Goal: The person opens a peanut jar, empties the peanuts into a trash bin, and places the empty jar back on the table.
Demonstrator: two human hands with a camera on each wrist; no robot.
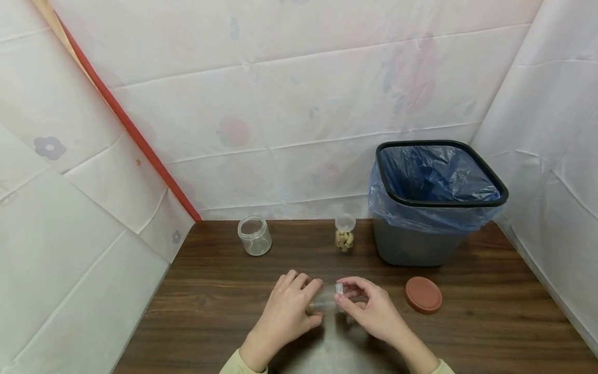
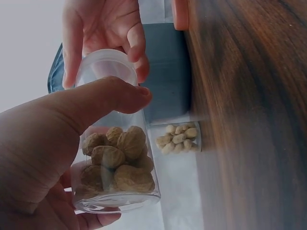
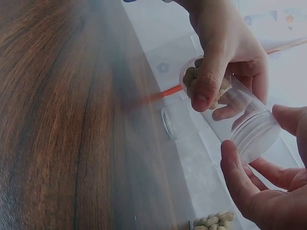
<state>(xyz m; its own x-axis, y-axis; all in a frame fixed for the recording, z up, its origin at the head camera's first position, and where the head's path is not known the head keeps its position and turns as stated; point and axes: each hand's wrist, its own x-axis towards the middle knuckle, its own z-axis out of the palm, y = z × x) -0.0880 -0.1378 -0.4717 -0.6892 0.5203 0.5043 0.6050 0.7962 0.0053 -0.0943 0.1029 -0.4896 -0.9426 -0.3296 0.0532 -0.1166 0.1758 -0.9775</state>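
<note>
A clear jar [image 1: 325, 298] lies on its side above the table, between both hands. Its lower part holds several brown, wrinkled nuts [image 2: 120, 160]. My left hand [image 1: 290, 305] grips the jar body, with the thumb across its side. At the mouth sits a clear lid [image 3: 258, 136], and the thumb and fingers of my right hand [image 1: 371, 307] pinch its rim. Whether the lid is tight or loose I cannot tell. To the right of my right hand lies a reddish-brown round lid [image 1: 423, 294].
Behind the hands stands a small clear jar of peanuts [image 1: 344, 239] with a lid on. An open glass jar [image 1: 255, 238] is at the back left of the wooden table [image 1: 205, 306]. A grey bin [image 1: 416, 249] lined with a blue bag stands at the back right.
</note>
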